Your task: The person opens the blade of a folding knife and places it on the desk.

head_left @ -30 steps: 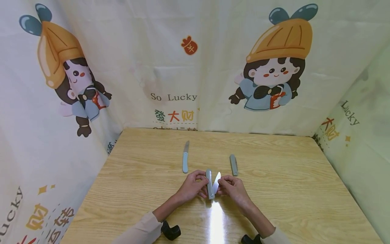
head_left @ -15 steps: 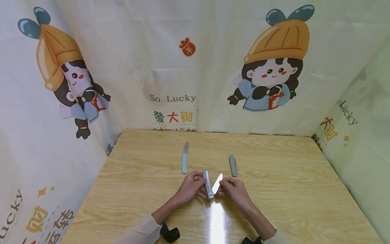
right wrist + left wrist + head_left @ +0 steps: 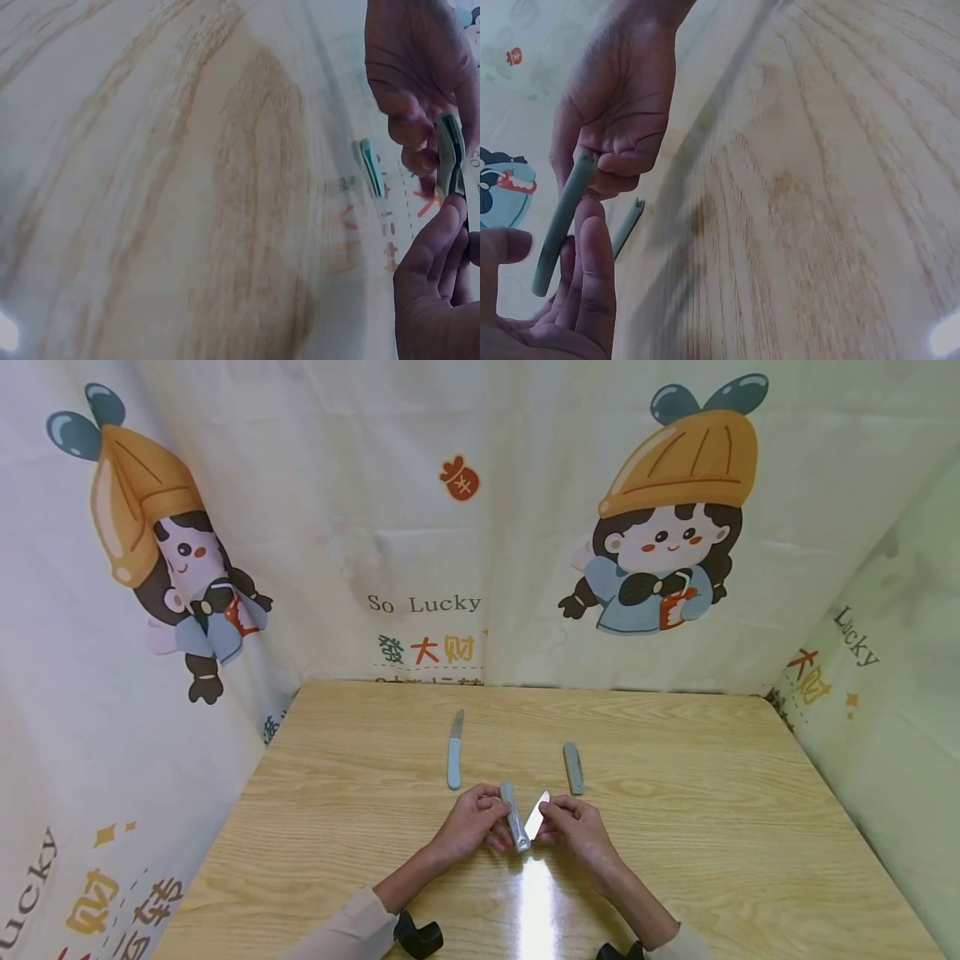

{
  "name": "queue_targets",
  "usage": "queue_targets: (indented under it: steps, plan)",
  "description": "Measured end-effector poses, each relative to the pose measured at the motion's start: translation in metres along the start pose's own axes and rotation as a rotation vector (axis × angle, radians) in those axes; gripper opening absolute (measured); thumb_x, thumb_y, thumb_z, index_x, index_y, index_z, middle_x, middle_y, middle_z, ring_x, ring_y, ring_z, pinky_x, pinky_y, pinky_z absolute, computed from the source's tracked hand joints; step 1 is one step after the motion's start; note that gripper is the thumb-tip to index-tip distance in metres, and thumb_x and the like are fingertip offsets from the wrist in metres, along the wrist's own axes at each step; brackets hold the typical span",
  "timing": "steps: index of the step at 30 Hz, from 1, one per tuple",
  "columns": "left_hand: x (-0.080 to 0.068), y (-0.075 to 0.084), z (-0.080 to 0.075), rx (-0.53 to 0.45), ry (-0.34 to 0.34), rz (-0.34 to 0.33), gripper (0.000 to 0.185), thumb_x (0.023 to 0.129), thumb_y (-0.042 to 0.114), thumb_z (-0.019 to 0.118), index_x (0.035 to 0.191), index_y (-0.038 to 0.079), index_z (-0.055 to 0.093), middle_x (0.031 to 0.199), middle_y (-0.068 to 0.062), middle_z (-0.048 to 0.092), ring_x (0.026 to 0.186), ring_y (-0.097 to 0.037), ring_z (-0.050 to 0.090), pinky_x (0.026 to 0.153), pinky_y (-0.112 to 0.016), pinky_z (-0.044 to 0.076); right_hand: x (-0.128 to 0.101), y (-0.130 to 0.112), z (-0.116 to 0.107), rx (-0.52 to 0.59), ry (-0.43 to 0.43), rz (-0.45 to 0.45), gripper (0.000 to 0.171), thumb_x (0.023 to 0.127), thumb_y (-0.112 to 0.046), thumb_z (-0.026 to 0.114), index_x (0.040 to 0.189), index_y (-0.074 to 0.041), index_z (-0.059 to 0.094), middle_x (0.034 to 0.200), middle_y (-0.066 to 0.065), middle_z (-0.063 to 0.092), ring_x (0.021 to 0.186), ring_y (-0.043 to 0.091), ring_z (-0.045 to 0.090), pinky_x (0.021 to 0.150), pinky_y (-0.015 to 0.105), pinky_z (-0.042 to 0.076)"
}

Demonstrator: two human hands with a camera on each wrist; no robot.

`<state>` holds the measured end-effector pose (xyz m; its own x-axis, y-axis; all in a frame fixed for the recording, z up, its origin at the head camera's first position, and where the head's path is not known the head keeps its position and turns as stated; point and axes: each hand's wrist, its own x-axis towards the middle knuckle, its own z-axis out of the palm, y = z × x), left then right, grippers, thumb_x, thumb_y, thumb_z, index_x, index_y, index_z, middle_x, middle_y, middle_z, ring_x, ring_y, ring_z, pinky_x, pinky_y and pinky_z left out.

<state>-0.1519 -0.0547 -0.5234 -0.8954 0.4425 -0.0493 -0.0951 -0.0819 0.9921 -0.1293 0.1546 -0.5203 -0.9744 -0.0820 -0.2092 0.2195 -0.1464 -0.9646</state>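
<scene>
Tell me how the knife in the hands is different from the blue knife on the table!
The held knife is partly folded; the blue knife is opened out straight.
The left hand and right hand grip the held knife; the blue knife lies on the table.
The held knife's handle looks greyish, the blue knife's light blue.
Both have a blade and a handle.

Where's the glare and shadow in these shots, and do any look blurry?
Head view: a white glare streak on the table, with the blade bright too; left wrist view: dim and soft, a long shadow across the table, a white spot lower right; right wrist view: dim, soft, a white spot lower left.
</scene>
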Motion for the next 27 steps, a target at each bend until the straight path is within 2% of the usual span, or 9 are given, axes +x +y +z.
queue_targets:
  steps: [6, 14, 27]
  plan:
    - [0.0018, 0.0029, 0.0004, 0.038, -0.014, 0.028, 0.043, 0.107, 0.011, 0.053, 0.139, -0.016, 0.045, 0.092, -0.019, 0.071, 0.066, -0.017, 0.069, 0.059, -0.039, 0.06, 0.0, -0.0014, -0.0014, -0.016, -0.017, -0.007, 0.018, 0.1, -0.01, 0.065, 0.102, 0.008, 0.063, 0.081, 0.008, 0.065, 0.074, 0.016, 0.065, 0.069, 0.026, 0.058]
    - [0.0013, 0.0052, 0.0018, -0.014, -0.004, -0.011, 0.036, 0.107, 0.007, 0.051, 0.132, -0.02, 0.049, 0.092, -0.021, 0.072, 0.062, -0.012, 0.068, 0.058, -0.024, 0.057, -0.0003, -0.0012, -0.0022, -0.049, -0.016, -0.014, 0.019, 0.1, -0.01, 0.064, 0.104, 0.009, 0.063, 0.082, 0.008, 0.067, 0.075, 0.015, 0.065, 0.07, 0.027, 0.058]
    - [0.0004, 0.0062, 0.0007, -0.034, -0.01, -0.007, 0.034, 0.107, 0.004, 0.048, 0.13, -0.022, 0.047, 0.09, -0.022, 0.071, 0.062, -0.012, 0.068, 0.059, -0.024, 0.057, -0.0012, -0.0028, -0.0009, -0.041, -0.011, -0.017, 0.019, 0.099, -0.009, 0.065, 0.103, 0.009, 0.063, 0.08, 0.008, 0.067, 0.074, 0.014, 0.066, 0.069, 0.027, 0.058]
